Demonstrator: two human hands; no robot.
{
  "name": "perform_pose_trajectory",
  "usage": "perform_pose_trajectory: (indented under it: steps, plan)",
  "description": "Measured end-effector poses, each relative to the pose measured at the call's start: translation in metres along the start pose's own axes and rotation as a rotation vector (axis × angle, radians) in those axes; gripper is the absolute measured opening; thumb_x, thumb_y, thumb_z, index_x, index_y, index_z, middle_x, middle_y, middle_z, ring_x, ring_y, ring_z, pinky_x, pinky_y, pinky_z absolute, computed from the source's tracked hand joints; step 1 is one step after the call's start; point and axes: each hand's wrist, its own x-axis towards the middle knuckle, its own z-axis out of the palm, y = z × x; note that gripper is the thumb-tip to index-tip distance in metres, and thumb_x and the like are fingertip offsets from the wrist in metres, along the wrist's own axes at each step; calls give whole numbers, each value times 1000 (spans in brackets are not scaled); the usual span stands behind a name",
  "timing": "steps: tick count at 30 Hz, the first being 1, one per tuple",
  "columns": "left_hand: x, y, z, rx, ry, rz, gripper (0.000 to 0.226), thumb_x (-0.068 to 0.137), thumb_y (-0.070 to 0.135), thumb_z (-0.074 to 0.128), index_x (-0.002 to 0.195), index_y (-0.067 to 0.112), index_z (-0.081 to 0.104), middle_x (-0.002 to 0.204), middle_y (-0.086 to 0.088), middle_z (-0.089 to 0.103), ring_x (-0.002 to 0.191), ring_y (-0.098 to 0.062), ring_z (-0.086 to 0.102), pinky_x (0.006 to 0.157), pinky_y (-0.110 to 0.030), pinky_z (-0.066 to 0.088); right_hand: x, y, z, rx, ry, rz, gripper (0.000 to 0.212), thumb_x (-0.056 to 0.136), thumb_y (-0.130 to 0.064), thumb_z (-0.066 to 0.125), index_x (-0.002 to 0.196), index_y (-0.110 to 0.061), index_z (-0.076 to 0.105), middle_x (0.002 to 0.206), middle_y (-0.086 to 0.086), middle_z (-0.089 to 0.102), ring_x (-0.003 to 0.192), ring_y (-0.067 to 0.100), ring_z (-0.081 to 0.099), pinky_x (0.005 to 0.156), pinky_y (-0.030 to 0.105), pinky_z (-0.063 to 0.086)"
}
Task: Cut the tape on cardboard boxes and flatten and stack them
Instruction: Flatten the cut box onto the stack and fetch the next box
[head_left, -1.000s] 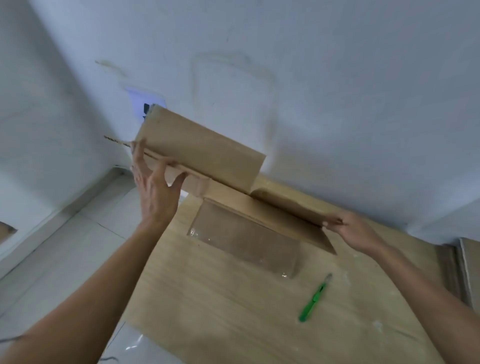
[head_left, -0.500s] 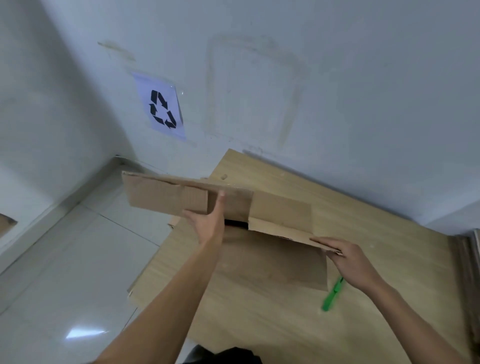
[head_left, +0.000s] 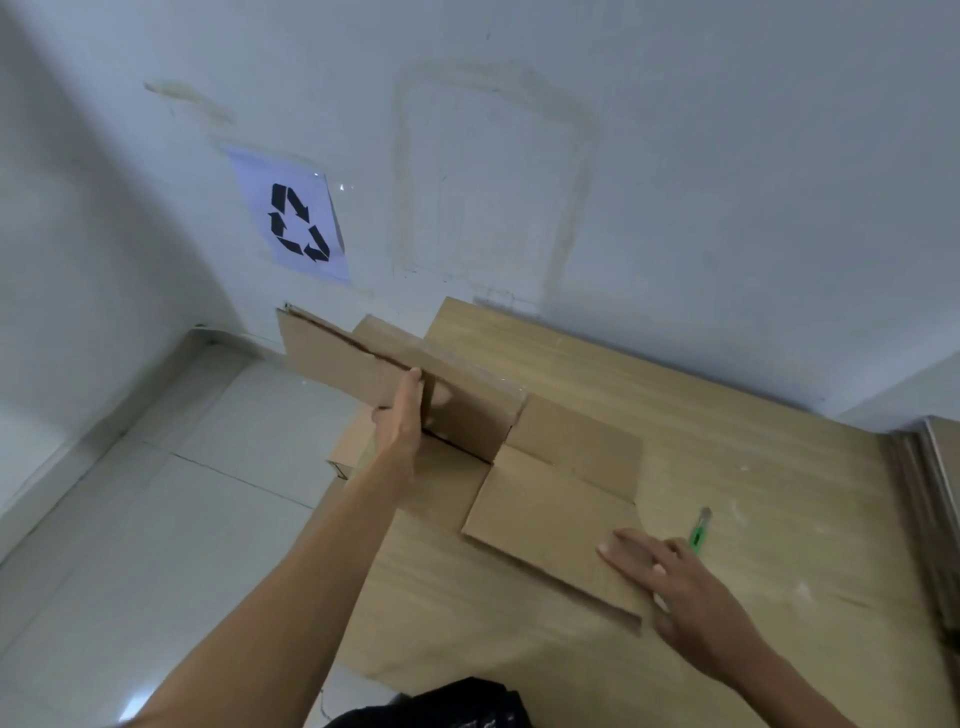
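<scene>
A brown cardboard box (head_left: 550, 499), cut open and nearly flat, lies on the wooden table (head_left: 753, 467). Its left flaps still stand up and reach past the table's left edge. My left hand (head_left: 402, 415) presses with straight fingers against an upright flap (head_left: 337, 358) of the box. My right hand (head_left: 670, 582) lies flat on the box's near right corner, fingers spread. A green utility knife (head_left: 698, 530) rests on the table just right of the box, beside my right hand.
The table stands against a white wall with a recycling sign (head_left: 296, 218). A white tiled floor (head_left: 156, 519) lies to the left. Flat cardboard sheets (head_left: 935, 493) stand at the table's right edge. A dark object (head_left: 441, 706) sits at the bottom edge.
The box has come down from the air onto the table and spread flatter. My left hand moved to the upright flap; my right hand went from holding the edge to pressing flat on top.
</scene>
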Motion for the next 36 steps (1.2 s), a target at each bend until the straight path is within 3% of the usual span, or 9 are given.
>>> perform_pose_trajectory:
  steps: [5, 9, 12, 15, 21, 25, 28, 31, 36]
  plan:
    - [9, -3, -14, 26, -19, 82, 113, 68, 97, 34, 151, 20, 40, 147, -13, 50, 123, -33, 54, 107, -52, 37, 2, -17, 7, -68, -104, -63, 81, 71, -31, 47, 148, -50, 38, 151, -17, 36, 117, 9, 41, 100, 22, 38]
    - [20, -6, -23, 163, -75, 8, 122, 53, 88, 58, 152, 21, 35, 144, -9, 50, 130, -32, 52, 108, -53, 39, 25, -32, 0, 139, -78, 27, 58, 78, -30, 45, 134, -44, 57, 139, -22, 40, 129, 2, 34, 113, 29, 33]
    - [28, -2, -27, 208, -135, 16, 84, 49, 60, 59, 120, 14, 58, 118, -7, 59, 109, -28, 57, 89, -42, 41, 51, -54, -6, 259, -65, 135, 52, 94, -46, 52, 145, -43, 39, 148, -23, 27, 135, 0, 32, 117, 31, 32]
    - [29, 4, -26, 210, -195, 35, 53, 48, 49, 59, 89, 16, 54, 103, -8, 56, 97, -27, 54, 84, -40, 40, 79, -86, -16, 253, -96, 166, 84, 90, -70, 49, 158, -42, 7, 157, -28, 4, 143, -1, 13, 123, 32, 7]
    - [6, 33, -7, 133, -202, 95, 67, 73, 30, 56, 135, 7, 44, 129, -13, 56, 108, -29, 56, 77, -36, 41, 129, -145, -35, 67, 16, 147, 128, 72, -73, 66, 150, -39, -31, 169, -2, -2, 150, 28, 22, 120, 47, 22]
    - [-6, 63, 5, 62, -299, 192, 24, 91, 9, 49, 114, 13, 42, 91, -8, 46, 73, -22, 52, 54, -32, 53, 142, -142, -58, 76, 336, 115, 88, 93, -32, 64, 157, -47, 6, 159, -9, 35, 114, 23, 63, 83, 37, 54]
    - [-23, 84, 13, -82, -514, 259, 30, 102, 27, 55, 129, 16, 45, 108, -7, 52, 99, -31, 63, 80, -52, 61, 152, -126, -90, 162, 440, 127, 46, 98, -33, 56, 141, -47, 49, 116, -4, 72, 95, 24, 68, 71, 35, 50]
    - [-23, 88, 18, -100, -539, 322, 64, 99, 60, 46, 153, 29, 37, 145, 9, 48, 128, -23, 55, 103, -55, 49, 158, -101, -121, 363, 484, 184, 21, 95, -35, 62, 107, -20, 71, 81, 5, 73, 76, 23, 69, 65, 40, 49]
    - [2, 66, 14, 155, -284, 407, 80, 97, 63, 49, 162, 26, 19, 163, 5, 31, 148, -19, 32, 119, -42, 29, 135, -64, -158, 804, 436, 175, 11, 94, -25, 68, 101, -19, 75, 99, -2, 78, 93, 3, 67, 84, 32, 54]
